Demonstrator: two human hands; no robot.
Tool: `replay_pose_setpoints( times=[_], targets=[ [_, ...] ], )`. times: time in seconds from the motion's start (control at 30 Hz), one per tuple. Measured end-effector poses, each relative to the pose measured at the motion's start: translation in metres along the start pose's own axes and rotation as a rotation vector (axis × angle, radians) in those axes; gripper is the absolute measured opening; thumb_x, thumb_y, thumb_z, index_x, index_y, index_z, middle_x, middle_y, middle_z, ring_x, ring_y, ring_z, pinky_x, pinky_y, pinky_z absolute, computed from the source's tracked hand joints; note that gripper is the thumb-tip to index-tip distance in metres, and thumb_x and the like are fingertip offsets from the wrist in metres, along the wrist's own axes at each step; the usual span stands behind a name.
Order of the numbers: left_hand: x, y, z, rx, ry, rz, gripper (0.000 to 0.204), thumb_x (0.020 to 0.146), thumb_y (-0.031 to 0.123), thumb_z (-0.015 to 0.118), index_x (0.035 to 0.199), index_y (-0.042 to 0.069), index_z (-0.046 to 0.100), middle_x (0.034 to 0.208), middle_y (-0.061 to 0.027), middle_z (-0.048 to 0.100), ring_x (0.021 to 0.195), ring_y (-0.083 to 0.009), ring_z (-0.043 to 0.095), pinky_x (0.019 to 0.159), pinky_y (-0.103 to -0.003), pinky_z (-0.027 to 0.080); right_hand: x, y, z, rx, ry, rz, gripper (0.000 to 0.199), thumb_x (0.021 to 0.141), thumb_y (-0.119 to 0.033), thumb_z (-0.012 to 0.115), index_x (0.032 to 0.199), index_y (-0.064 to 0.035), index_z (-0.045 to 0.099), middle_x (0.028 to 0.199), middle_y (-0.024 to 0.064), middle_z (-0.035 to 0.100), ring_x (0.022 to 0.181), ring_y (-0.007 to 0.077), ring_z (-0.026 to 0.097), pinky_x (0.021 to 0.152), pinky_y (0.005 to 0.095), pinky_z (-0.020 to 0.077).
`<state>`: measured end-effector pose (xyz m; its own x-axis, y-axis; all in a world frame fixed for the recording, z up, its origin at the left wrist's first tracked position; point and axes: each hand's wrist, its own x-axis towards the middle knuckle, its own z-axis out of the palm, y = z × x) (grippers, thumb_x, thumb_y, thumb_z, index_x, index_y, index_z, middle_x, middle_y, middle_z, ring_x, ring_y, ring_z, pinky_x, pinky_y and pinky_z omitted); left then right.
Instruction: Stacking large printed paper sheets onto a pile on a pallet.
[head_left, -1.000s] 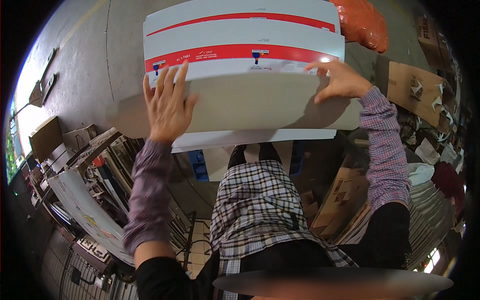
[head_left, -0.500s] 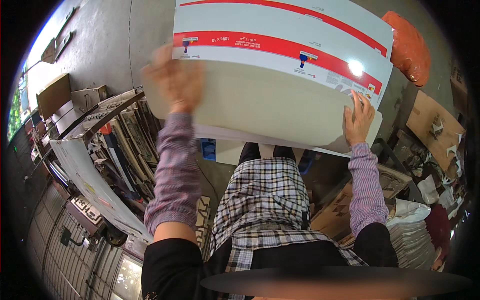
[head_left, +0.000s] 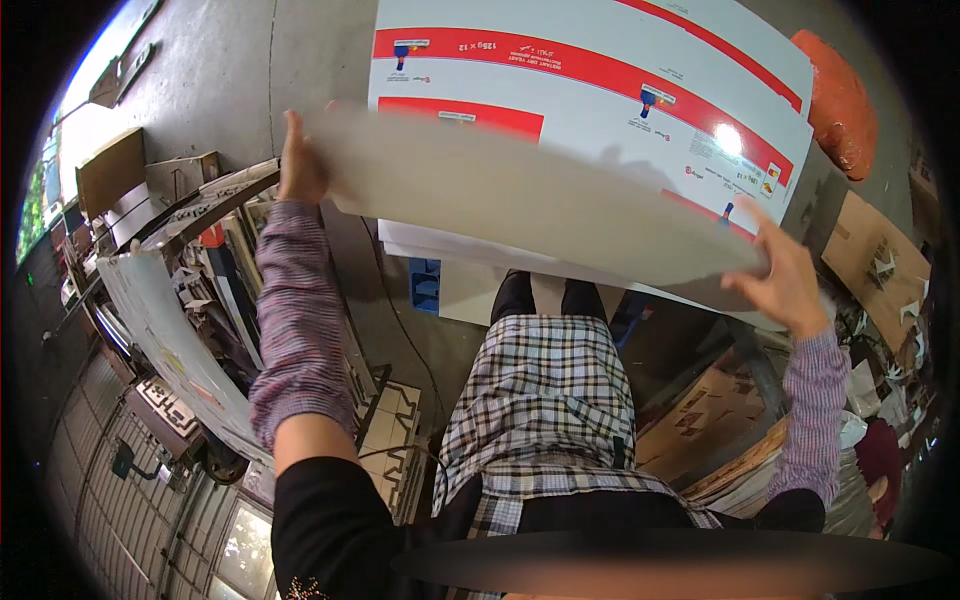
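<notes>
A plain greyish-beige board sheet [head_left: 520, 205] is lifted and tilted, slightly blurred, over a pile of printed white and red carton sheets [head_left: 600, 95]. My left hand [head_left: 303, 165] is closed on the board's left end, thumb upward, other fingers partly hidden. At the opposite end, my right hand [head_left: 790, 280] grips the board's edge between thumb and curved fingers. More of the pile's red and white print shows behind the raised board, whose near edge hangs toward me.
An orange sack [head_left: 838, 110] lies beyond the pile on the right. Upright boards fill a rack [head_left: 235, 270] on the left. Flattened brown cardboard [head_left: 880, 260] and bundled sheets crowd the right side. A blue crate [head_left: 425, 285] sits below the pile, near a cable.
The beige board has risen from the printed pile and tilted, uncovering more print. My left hand has moved left onto its end; my right hand has shifted right and nearer me.
</notes>
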<state>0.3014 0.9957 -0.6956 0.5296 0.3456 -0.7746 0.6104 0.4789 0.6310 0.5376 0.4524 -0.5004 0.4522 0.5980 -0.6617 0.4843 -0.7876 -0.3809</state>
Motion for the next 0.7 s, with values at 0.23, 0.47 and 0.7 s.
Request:
replay_pose_setpoints(
  times=[0.23,0.47,0.7],
  targets=[
    [-0.097,-0.043,-0.035,0.806,-0.174,-0.388,0.035,0.091,0.025,0.068,0.109,-0.005,0.061,0.097,-0.0183,0.067,0.085,-0.0237,0.064,0.075,-0.037,0.054,-0.113,-0.040,0.125,-0.206,-0.234,-0.194,0.072,0.070,0.002,0.063,0.140,-0.0071,0.046,0.136,0.0229,0.051,0.125,0.0412,0.050,0.101,0.0464,0.0455],
    [-0.152,-0.041,-0.013,0.463,-0.085,-0.388,0.047,0.083,0.011,0.073,0.121,-0.007,0.053,0.112,-0.0186,0.065,0.099,-0.0294,0.065,0.078,-0.043,0.056,-0.018,0.002,0.120,-0.181,-0.337,-0.264,0.075,0.074,-0.025,0.077,0.140,-0.0091,0.045,0.142,0.0184,0.045,0.135,0.0363,0.039,0.111,0.0557,0.0284],
    [-0.088,-0.061,-0.026,0.254,-0.112,-0.217,0.064,0.084,0.043,0.071,0.124,-0.004,0.056,0.107,-0.0122,0.068,0.089,-0.0232,0.068,0.080,-0.033,0.054,0.284,0.008,0.003,-0.330,0.634,-0.028,0.043,0.094,-0.039,0.058,0.123,-0.0069,0.058,0.114,0.0098,0.056,0.107,0.0280,0.054,0.089,0.0413,0.0467]
  ],
)
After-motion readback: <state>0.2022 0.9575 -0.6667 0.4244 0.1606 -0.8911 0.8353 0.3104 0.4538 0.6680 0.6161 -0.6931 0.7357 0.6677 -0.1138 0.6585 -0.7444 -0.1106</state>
